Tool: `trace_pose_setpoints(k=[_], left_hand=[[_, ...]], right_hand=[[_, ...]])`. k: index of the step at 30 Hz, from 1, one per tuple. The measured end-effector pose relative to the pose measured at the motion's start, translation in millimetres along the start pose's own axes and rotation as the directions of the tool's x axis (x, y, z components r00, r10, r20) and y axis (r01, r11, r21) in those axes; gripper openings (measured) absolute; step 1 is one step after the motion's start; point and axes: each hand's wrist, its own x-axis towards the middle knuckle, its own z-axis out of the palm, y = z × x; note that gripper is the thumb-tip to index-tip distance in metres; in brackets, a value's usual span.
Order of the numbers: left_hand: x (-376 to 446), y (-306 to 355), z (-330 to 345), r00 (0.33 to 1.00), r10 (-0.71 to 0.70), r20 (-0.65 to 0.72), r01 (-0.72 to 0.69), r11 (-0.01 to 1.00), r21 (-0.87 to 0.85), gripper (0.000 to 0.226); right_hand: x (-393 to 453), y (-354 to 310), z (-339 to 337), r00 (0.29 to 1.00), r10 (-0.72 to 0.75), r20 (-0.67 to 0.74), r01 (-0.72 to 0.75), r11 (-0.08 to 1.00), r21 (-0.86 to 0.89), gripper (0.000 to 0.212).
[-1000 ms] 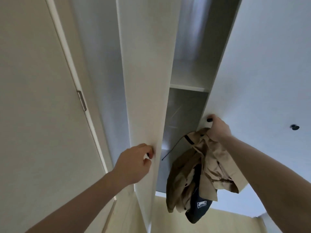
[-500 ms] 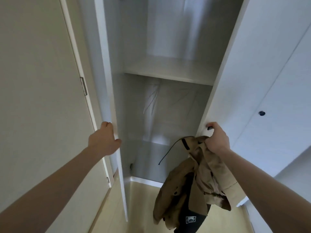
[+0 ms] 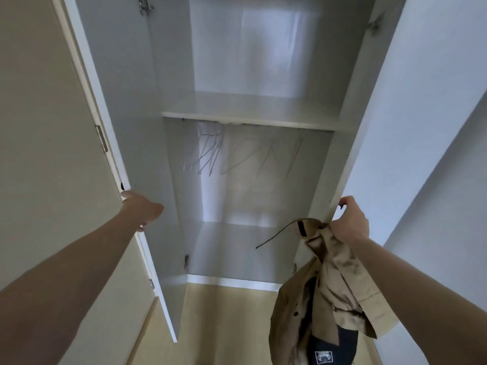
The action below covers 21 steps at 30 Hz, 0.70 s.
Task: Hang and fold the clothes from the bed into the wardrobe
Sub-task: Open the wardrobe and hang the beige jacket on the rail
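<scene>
Both arms are reaching forward: left hand, at frame left, is lying flat, fingers hidden; right hand, at frame right, is gripping with curled fingers.

beige wall, pale, possibly wooden floor

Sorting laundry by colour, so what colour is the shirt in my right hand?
Tan, a light khaki shirt, seen in the head view.
</scene>
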Motion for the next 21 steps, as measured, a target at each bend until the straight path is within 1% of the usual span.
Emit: trace_pose_setpoints(k=[1, 2, 3, 4, 6, 9, 12, 14, 15, 18, 20, 21], left_hand=[[-4.8, 6.5, 5.8, 0.999, -0.032, -0.006, 0.032, 0.999, -0.02, 0.104], [-9.9, 12.9, 10.9, 0.998, -0.06, -0.005, 0.06, 0.998, -0.02, 0.108], [-15.5, 19.5, 16.3, 0.998, -0.066, 0.002, 0.066, 0.998, 0.005, 0.109], [-20.8, 26.8, 21.7, 0.999, -0.042, 0.028, 0.041, 0.999, 0.023, 0.107], [-31.6, 42.2, 33.9, 0.994, 0.063, 0.089, -0.065, 0.998, 0.02, 0.105], [-52.7, 70.9, 48.9, 0.971, 0.199, 0.13, -0.2, 0.98, -0.011, 0.1], [-74.4, 101.2, 63.9, 0.904, 0.371, 0.211, -0.375, 0.927, -0.022, 0.095], [-91.2, 117.9, 74.6, 0.834, 0.489, 0.256, -0.497, 0.867, -0.038, 0.092], [-101.4, 125.3, 79.3, 0.783, 0.552, 0.285, -0.566, 0.824, -0.041, 0.088], [-134.1, 141.5, 92.7, 0.59, 0.707, 0.39, -0.734, 0.671, -0.106, 0.075], [-155.2, 146.0, 100.7, 0.469, 0.753, 0.461, -0.797, 0.586, -0.147, 0.07], [-164.8, 147.2, 105.5, 0.414, 0.764, 0.495, -0.82, 0.549, -0.163, 0.07]], right_hand=[[-1.7, 6.6, -6.8, 1.0, 0.024, -0.005, -0.024, 1.0, -0.007, 0.049], [-3.1, 13.0, -13.4, 0.999, 0.047, -0.011, -0.047, 0.999, -0.012, 0.051], [-4.7, 19.2, -19.9, 0.998, 0.066, -0.018, -0.066, 0.998, -0.016, 0.053], [-6.5, 25.3, -25.9, 0.997, 0.079, -0.022, -0.08, 0.997, -0.019, 0.055], [-11.5, 36.0, -37.6, 0.995, 0.094, -0.018, -0.095, 0.995, -0.027, 0.062], [-21.7, 50.5, -54.8, 0.991, 0.131, -0.009, -0.13, 0.991, 0.015, 0.078], [-37.2, 59.6, -65.0, 0.987, 0.152, -0.059, -0.149, 0.987, 0.064, 0.089], [-48.5, 62.1, -66.6, 0.983, 0.154, -0.104, -0.143, 0.984, 0.102, 0.091], [-53.7, 61.6, -67.9, 0.982, 0.146, -0.123, -0.132, 0.984, 0.12, 0.088], [-66.6, 50.3, -77.5, 0.983, 0.096, -0.155, -0.068, 0.982, 0.177, 0.067], [-71.0, 38.9, -87.1, 0.993, 0.034, -0.111, -0.007, 0.971, 0.238, 0.054], [-71.5, 33.1, -92.6, 0.997, -0.002, -0.081, 0.024, 0.963, 0.269, 0.049]])
